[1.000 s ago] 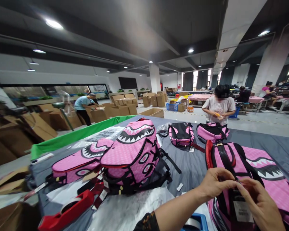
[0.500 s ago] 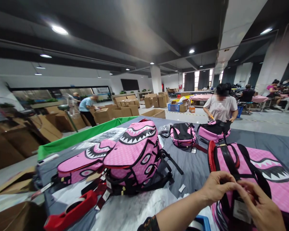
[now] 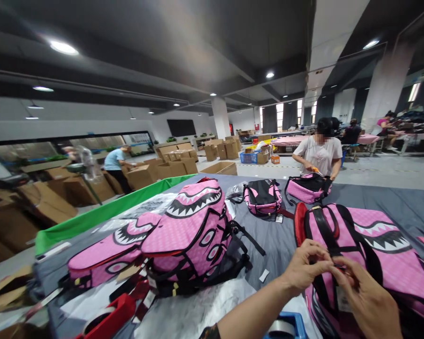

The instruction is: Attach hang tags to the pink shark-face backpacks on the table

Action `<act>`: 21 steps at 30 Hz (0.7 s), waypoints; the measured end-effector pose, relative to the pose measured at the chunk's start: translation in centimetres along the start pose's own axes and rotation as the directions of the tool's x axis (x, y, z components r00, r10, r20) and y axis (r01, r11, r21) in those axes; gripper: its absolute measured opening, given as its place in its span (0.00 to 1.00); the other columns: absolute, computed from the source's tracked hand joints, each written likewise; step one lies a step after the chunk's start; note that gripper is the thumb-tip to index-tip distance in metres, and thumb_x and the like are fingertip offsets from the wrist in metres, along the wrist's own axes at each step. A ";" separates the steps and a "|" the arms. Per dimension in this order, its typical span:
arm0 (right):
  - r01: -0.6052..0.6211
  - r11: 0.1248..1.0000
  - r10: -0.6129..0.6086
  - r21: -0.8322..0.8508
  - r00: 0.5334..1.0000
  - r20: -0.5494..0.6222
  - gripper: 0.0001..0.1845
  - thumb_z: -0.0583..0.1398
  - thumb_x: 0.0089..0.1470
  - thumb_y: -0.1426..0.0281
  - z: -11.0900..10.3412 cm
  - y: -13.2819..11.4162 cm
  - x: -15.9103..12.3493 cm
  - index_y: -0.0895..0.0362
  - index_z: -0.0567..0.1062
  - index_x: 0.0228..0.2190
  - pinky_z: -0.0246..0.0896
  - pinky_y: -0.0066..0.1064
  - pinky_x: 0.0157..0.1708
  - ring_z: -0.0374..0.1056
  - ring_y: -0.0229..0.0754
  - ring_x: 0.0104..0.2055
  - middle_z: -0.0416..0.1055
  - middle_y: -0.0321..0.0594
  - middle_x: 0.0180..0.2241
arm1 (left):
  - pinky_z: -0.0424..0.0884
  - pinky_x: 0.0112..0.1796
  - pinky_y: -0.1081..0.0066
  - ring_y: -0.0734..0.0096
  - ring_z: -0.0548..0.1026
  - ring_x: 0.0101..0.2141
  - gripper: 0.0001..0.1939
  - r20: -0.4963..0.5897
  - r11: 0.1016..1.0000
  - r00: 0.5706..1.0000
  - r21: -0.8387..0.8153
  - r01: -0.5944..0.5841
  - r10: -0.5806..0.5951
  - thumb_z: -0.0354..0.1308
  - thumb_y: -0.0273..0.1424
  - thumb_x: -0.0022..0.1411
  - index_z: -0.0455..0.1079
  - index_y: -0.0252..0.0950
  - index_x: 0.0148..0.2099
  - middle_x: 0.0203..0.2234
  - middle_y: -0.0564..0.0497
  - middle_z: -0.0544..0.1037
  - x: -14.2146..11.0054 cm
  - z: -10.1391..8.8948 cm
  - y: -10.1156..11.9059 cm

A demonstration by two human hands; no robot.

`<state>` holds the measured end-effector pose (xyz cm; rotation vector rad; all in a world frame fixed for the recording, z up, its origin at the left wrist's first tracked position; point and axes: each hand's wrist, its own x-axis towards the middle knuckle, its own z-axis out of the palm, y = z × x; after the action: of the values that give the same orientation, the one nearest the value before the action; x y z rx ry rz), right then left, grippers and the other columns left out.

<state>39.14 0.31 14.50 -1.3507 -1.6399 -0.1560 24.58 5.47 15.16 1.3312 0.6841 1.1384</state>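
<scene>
My left hand (image 3: 307,266) and my right hand (image 3: 369,296) meet fingertip to fingertip over a pink and black backpack (image 3: 371,221) with a shark-mouth print. Both are closed in a pinch, and whatever is between the fingers is too small to make out. A pale tag (image 3: 343,300) hangs just below, partly covered by my right hand. The backpack lies with its black straps and red-edged end facing up.
Left stand two shark-print backpacks (image 3: 194,230). A red tape dispenser (image 3: 122,310) and a blue tape dispenser (image 3: 297,325) sit at the front. Further back is a smaller pink bag (image 3: 263,200); a co-worker (image 3: 320,150) handles another beyond it. Cardboard boxes (image 3: 180,167) fill the floor behind.
The view has turned slightly to the right, so most things sit further left. My fingertips stay together over the backpack. The co-worker's hand with the orange-handled tool has moved lower, closer to the bag.
</scene>
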 end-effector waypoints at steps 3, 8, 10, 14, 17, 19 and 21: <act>0.072 0.997 -0.073 -0.033 0.997 -0.024 0.25 0.48 0.68 0.52 -0.1 -0.7 0.1 0.53 0.73 0.28 0.55 0.24 0.16 0.64 0.33 0.16 0.69 0.30 0.19 | 0.63 0.44 0.67 0.65 0.68 0.44 0.23 0.020 0.999 0.999 0.041 0.026 -0.027 0.72 0.51 0.45 0.78 0.35 0.30 0.42 0.47 0.68 -0.2 -0.3 0.4; 0.069 0.997 -0.069 -0.024 0.997 -0.035 0.23 0.48 0.69 0.54 0.4 -1.1 -0.3 0.55 0.72 0.31 0.55 0.24 0.17 0.65 0.31 0.17 0.69 0.28 0.20 | 0.63 0.51 0.64 0.59 0.68 0.49 0.18 0.040 0.993 0.998 0.106 0.048 -0.052 0.71 0.47 0.48 0.79 0.36 0.31 0.45 0.45 0.68 -0.4 -0.6 0.7; 0.090 0.995 -0.092 -0.044 0.995 -0.040 0.22 0.49 0.69 0.56 0.6 -1.4 -0.6 0.54 0.71 0.29 0.55 0.26 0.18 0.66 0.32 0.18 0.68 0.29 0.19 | 0.60 0.57 0.61 0.55 0.67 0.54 0.18 0.001 0.989 0.998 0.136 0.054 -0.055 0.70 0.47 0.49 0.78 0.36 0.31 0.48 0.43 0.69 -0.4 -0.7 0.4; 0.188 0.979 -0.187 -0.077 0.982 0.011 0.23 0.47 0.70 0.58 -0.4 -1.3 -0.5 0.53 0.75 0.32 0.60 0.25 0.21 0.71 0.33 0.24 0.73 0.33 0.29 | 0.54 0.64 0.60 0.52 0.61 0.63 0.32 -0.256 0.992 0.964 0.081 0.092 -0.069 0.71 0.48 0.47 0.71 0.38 0.51 0.59 0.40 0.66 0.2 -1.1 -0.5; 0.038 0.993 -0.046 -0.113 0.996 -0.075 0.24 0.48 0.68 0.54 -1.5 0.2 -0.1 0.53 0.69 0.55 0.70 0.24 0.29 0.75 0.37 0.37 0.73 0.42 0.45 | 0.54 0.65 0.57 0.48 0.56 0.67 0.61 -0.366 0.969 0.899 -0.027 0.247 -0.240 0.74 0.51 0.39 0.50 0.38 0.69 0.69 0.34 0.52 1.5 -1.0 -0.2; -0.102 0.975 0.060 -0.197 0.976 -0.207 0.28 0.47 0.68 0.53 -1.1 1.4 -0.1 0.57 0.66 0.58 0.72 0.30 0.29 0.74 0.43 0.37 0.72 0.46 0.42 | 0.53 0.65 0.56 0.47 0.55 0.68 0.71 -0.328 0.946 0.892 -0.020 0.323 -0.312 0.76 0.52 0.36 0.38 0.38 0.72 0.70 0.30 0.47 2.5 -0.6 0.5; -0.127 0.958 0.066 -0.257 0.970 -0.235 0.29 0.44 0.68 0.54 0.3 2.1 -0.5 0.60 0.66 0.58 0.73 0.33 0.29 0.73 0.45 0.35 0.70 0.46 0.38 | 0.54 0.65 0.57 0.50 0.57 0.67 0.71 -0.277 0.941 0.906 0.019 0.339 -0.321 0.76 0.50 0.38 0.36 0.39 0.73 0.69 0.31 0.53 3.7 0.0 1.1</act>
<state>40.61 0.95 12.99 -1.5548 -1.3941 -0.4727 25.57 8.73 17.00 1.0695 1.1129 1.0331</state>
